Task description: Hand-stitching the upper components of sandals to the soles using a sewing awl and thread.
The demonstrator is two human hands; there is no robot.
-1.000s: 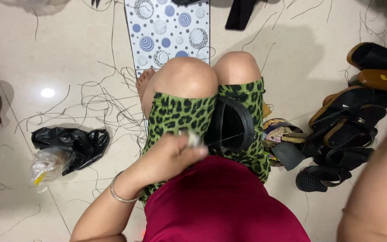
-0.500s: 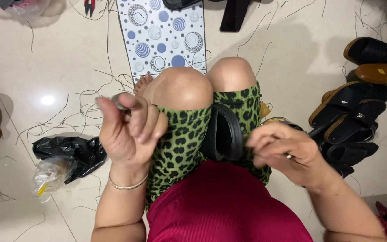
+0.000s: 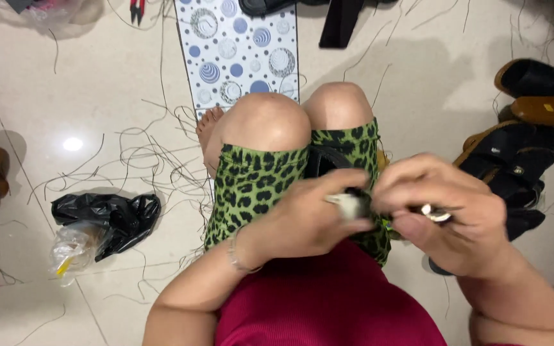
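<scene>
I look down on my lap: green leopard-print shorts and a dark red top. My left hand (image 3: 302, 218) and my right hand (image 3: 447, 214) meet above my right thigh. The left pinches a small pale object (image 3: 352, 205) between thumb and fingers. The right closes on a small shiny metal piece (image 3: 435, 213); what it is I cannot tell. A black sandal (image 3: 325, 160) lies on my lap between my thighs, mostly hidden behind both hands. A thin bangle circles my left wrist.
Loose dark threads (image 3: 142, 157) litter the pale tiled floor. A black plastic bag (image 3: 113, 214) and a clear bag (image 3: 72, 247) lie at left. Several dark sandals (image 3: 520, 160) pile up at right. A dotted white mat (image 3: 242, 51) lies ahead, with red-handled pliers (image 3: 137, 9) nearby.
My left hand, raised with fingers up half a second ago, has dropped to my lap. My right hand has come in from the right, and the two now touch over the sandal.
</scene>
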